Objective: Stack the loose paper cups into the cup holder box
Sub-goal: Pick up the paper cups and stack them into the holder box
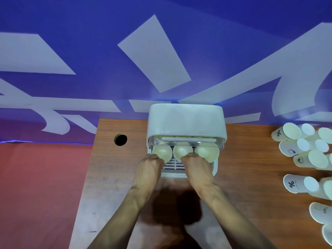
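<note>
Bare hands (172, 167) curled at cup holder box (186, 121).

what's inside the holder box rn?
Inside the holder box: three cups side by side, mouths facing the camera. Its lid hides anything further back; both hands cover the lower rims.

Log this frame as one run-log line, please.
box: open, three cups in front | left hand: at left cup | right hand: at middle cup | loose cups: table right

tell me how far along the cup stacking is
Done: three cup columns sit in the cup holder box. In hand: the left hand grips the left cup, and the right hand is at the middle cup. Left: many loose cups lie on the table's right side.
</note>
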### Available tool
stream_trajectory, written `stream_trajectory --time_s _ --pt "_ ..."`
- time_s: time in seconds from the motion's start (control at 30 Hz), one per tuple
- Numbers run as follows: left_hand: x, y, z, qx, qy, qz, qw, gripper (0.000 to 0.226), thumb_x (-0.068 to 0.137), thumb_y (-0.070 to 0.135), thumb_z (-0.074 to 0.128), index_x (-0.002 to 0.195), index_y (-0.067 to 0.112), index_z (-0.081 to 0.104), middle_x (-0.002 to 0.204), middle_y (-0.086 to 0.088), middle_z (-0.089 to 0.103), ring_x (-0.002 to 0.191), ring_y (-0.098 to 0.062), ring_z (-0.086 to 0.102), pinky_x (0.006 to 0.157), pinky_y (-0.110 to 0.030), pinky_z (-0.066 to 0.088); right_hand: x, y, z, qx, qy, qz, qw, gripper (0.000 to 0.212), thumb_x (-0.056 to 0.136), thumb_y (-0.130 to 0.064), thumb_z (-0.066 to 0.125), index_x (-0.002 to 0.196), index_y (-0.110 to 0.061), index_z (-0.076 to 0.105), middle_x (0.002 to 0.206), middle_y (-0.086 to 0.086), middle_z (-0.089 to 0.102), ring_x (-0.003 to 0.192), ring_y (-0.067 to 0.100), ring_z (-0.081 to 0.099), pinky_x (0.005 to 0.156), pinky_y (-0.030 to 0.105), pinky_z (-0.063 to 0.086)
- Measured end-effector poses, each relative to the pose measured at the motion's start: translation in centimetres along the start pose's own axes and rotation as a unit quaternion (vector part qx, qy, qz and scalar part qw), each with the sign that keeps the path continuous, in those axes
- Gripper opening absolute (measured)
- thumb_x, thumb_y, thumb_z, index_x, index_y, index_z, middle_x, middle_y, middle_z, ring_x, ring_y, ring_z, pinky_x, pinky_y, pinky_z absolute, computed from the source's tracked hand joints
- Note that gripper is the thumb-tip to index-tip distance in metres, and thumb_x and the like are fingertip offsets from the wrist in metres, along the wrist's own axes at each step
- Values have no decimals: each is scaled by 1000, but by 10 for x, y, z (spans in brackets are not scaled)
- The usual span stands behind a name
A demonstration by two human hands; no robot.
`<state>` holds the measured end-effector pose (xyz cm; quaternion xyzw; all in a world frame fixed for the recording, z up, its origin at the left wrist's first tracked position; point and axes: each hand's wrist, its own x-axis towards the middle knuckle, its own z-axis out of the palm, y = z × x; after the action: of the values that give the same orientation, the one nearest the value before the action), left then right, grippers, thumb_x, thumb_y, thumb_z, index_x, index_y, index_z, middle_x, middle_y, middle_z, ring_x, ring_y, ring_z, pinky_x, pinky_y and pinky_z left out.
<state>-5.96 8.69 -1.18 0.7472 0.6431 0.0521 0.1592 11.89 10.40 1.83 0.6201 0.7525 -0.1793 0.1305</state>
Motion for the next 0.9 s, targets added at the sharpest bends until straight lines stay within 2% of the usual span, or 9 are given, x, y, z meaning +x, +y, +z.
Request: stream_trajectory --time_s 0.07,0.17,0.3,0.43,0.53,0.63,0.8,0.9 --pt "2 0 3 -1 -2 -5 1000 29 58 7 93 53 15 66 54 1 55 54 -22 57 39 -26 42 2 -1 -1 5 -6 4 1000 28 85 6 52 101 -11 66 89 3 48 94 28 64 64 30 34" --pt "4 1 6 -7 0 -18 1000 25 60 11 94 58 18 70 60 3 60 59 -21 62 43 -27 45 1 -4 0 22 -3 -4 1000 28 86 6 52 103 -10 66 98 6 62 94 29 65 64 33 39" --pt "-3 11 -6 -30 22 -15 999 22 65 9 90 81 12 75 76 -2 67 66 -29 67 49 -35 55 -15 -2 -5 97 62 -13 993 23 100 -20 52 116 -15 67 111 2 66 99 29 66 77 39 53" --pt "-11 39 -32 -38 76 3 996 10 76 13 79 80 16 71 75 2 64 67 -26 64 46 -33 49 -42 4 -16 137 108 -12 985 26 102 -28 47 119 -21 66 115 -3 66 102 26 66 81 39 51" --pt "-9 68 -37 -50 102 47 992 4 82 15 71 77 16 70 75 3 63 69 -24 63 46 -35 50 -64 17 -24 153 134 2 979 23 101 -31 48 113 -26 67 109 -6 67 94 23 68 74 35 49" --pt "-5 110 -38 -48 103 105 988 18 85 26 56 75 19 68 75 4 63 69 -22 63 48 -35 49 -92 42 -29 148 161 40 975 18 96 -32 53 101 -27 69 101 -6 69 86 24 70 64 33 45" --pt "0 184 -31 -29 86 196 976 14 78 21 75 68 21 65 71 3 59 64 -23 60 48 -31 42 -131 106 -33 132 196 108 966 13 95 -36 55 96 -30 67 93 -7 67 83 21 69 63 32 42" --pt "5 224 -22 -6 80 248 965 19 74 20 79 66 20 61 68 2 57 61 -22 60 47 -30 43 -147 147 -30 126 203 148 960 12 94 -36 57 98 -32 68 94 -8 69 85 23 70 66 35 49"
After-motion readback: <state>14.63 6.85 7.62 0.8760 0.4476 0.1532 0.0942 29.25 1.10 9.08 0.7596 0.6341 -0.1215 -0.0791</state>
